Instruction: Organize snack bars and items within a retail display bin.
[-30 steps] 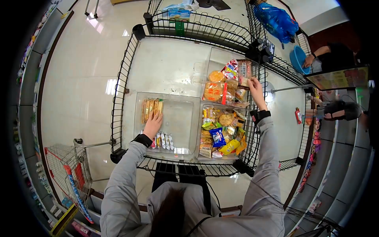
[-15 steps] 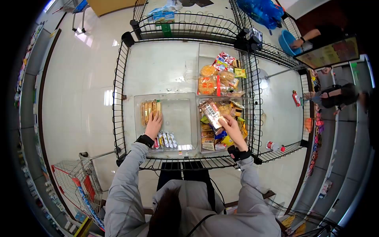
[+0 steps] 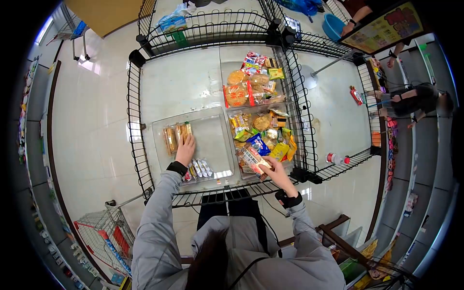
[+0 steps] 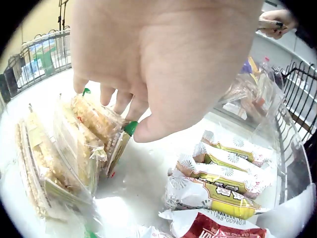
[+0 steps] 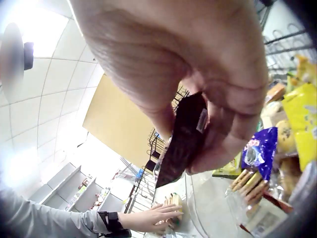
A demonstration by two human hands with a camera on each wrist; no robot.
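Note:
My right hand (image 3: 275,173) pinches a brown printed snack packet (image 3: 254,160) by one end, over the near edge of the lower right bin. Edge-on, the dark packet (image 5: 183,141) shows between thumb and fingers in the right wrist view. My left hand (image 3: 185,150) is at the right end of a row of clear-wrapped bars in the left bin. In the left wrist view its thumb and fingers close around the nearest wrapped bars (image 4: 99,121). Other wrapped bars (image 4: 42,158) lean to the left, with a small gap between. White-wrapped snacks (image 4: 218,173) lie in a row nearby.
The lower right bin holds mixed snacks, among them a blue packet (image 3: 258,143). Behind it, another bin has round wrapped cakes (image 3: 237,95). Black wire railing (image 3: 133,116) surrounds the table. A bottle (image 3: 337,158) lies right of the railing; another person's arm (image 3: 352,24) shows beyond.
My right hand has carried the brown packet out of the upper right bin to the near part of the lower one. My left hand stays at the bars, where a gap has opened in the row.

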